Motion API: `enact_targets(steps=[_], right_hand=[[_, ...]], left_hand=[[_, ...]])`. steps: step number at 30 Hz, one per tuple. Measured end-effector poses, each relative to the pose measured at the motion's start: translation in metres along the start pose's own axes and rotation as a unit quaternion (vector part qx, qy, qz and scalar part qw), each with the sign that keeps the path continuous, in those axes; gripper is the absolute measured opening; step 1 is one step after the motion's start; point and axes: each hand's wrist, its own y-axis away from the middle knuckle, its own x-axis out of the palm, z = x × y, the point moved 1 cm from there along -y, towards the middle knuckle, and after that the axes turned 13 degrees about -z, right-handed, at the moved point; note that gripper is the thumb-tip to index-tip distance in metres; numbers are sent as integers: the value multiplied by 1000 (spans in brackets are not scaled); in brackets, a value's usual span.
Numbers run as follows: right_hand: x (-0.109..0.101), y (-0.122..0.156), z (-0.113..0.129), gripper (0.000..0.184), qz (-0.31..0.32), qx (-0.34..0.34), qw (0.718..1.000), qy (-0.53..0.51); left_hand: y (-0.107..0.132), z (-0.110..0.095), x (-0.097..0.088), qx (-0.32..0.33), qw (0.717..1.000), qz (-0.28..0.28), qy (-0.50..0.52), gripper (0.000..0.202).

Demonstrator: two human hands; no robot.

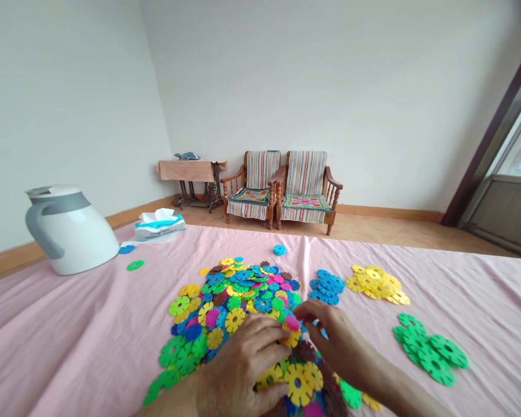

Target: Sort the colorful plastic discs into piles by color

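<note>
Resting left hand (243, 368) flat on disc pile (243, 284); right hand (338, 341) grip narrow, touching pink disc (292, 323)

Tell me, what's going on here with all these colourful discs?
A person has both hands on a mixed pile of plastic discs on a pink cloth. The left hand lies flat on it; the right hand touches a pink disc with its fingertips. To the right lie a blue pile, a yellow pile and a green pile. A white jug and a tissue pack sit far left.
</note>
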Motion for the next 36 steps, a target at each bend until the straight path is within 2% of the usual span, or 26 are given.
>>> enact_targets(steps=[4, 7, 9, 14, 19, 21, 24, 28, 32, 36], right_hand=[[-34, 11, 13, 15, 107, 43, 990, 78], [-49, 23, 15, 17, 207, 64, 970, 113], [-49, 29, 16, 20, 236, 65, 962, 117], [-33, 27, 25, 28, 209, 61, 966, 141], [-27, 20, 35, 25, 213, 57, 972, 85], [-25, 17, 29, 21, 185, 50, 979, 65], [-16, 7, 12, 15, 91, 13, 994, 54], [2, -12, -6, 11, 4, -41, 999, 33], [17, -25, -12, 12, -14, -53, 998, 39], [22, -23, -12, 24, 1, -67, 997, 29]], left_hand=[[2, 1, 2, -5, 1000, 9, -1, 33], [2, 1, 4, -9, 1000, 20, 0, 32], [1, 2, 5, -10, 1000, 13, 2, 30], [1, 4, 6, -15, 1000, -19, -9, 23], [0, 3, 6, -5, 999, -41, -11, 23], [-1, 2, 5, -2, 999, -49, -13, 21], [-1, 2, 5, -2, 999, -52, -15, 21], [4, 7, 6, -16, 997, -76, -7, 32], [10, 19, 3, -54, 992, -110, -7, 40], [13, 32, -2, -83, 986, -147, -15, 41]])
